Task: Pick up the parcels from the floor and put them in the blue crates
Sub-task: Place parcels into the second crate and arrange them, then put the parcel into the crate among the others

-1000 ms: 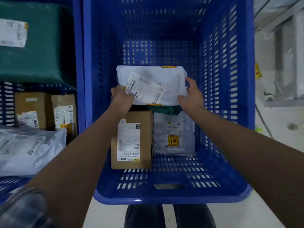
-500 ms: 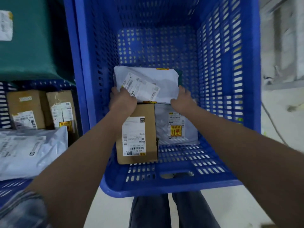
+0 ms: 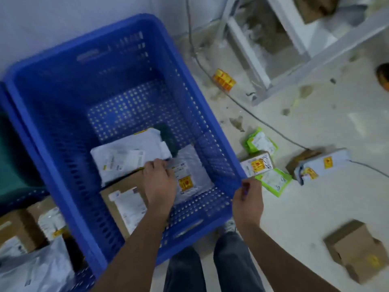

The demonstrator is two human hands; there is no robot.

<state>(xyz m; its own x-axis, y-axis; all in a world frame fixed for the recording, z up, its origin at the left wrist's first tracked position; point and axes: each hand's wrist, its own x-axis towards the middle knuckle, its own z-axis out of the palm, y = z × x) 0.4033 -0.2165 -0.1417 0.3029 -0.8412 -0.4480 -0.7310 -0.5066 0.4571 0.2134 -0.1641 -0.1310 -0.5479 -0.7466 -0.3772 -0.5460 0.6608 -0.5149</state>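
Head view: the left grip (image 3: pixel 160 182), loosely curled and empty, is laid on the white parcel (image 3: pixel 126 159) inside the blue crate (image 3: pixel 63 85). Right grip (image 3: pixel 248 199), half curled, holds nothing outside its rim; floor parcels (image 3: pixel 257 165) are seen just beyond it.

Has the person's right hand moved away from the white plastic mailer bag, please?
Yes: the right hand has left the white plastic mailer bag and now sits outside the blue crate's rim.
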